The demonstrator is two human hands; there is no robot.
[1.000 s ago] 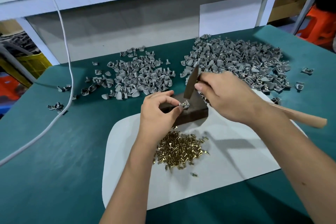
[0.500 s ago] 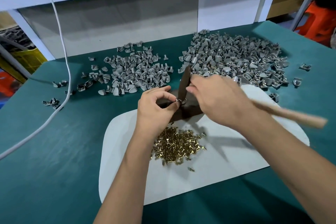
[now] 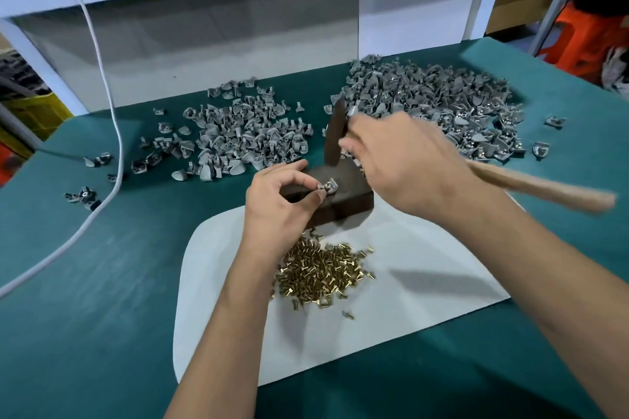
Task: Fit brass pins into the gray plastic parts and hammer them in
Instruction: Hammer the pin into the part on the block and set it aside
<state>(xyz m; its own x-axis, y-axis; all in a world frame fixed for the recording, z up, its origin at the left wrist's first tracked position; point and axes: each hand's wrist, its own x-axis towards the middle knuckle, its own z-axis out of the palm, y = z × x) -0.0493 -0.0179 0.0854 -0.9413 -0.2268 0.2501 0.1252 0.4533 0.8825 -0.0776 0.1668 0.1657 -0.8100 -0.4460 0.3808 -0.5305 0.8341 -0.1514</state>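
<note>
Left hand [image 3: 282,201] pinches one gray part [image 3: 328,186] on the dark metal block [image 3: 343,199]. Right hand [image 3: 405,163], blurred, grips the hammer [image 3: 335,133] near its head, wooden handle trailing right, head just above the block. Brass pins [image 3: 323,274] heap on the white mat [image 3: 425,282] beside the left wrist. Two gray piles [image 3: 238,136] lie behind on the green tabletop [image 3: 85,316].

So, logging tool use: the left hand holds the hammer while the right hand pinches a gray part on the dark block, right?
Sides are swapped. In the head view the right hand holds the hammer; the left hand pinches the gray part on the dark block.
</note>
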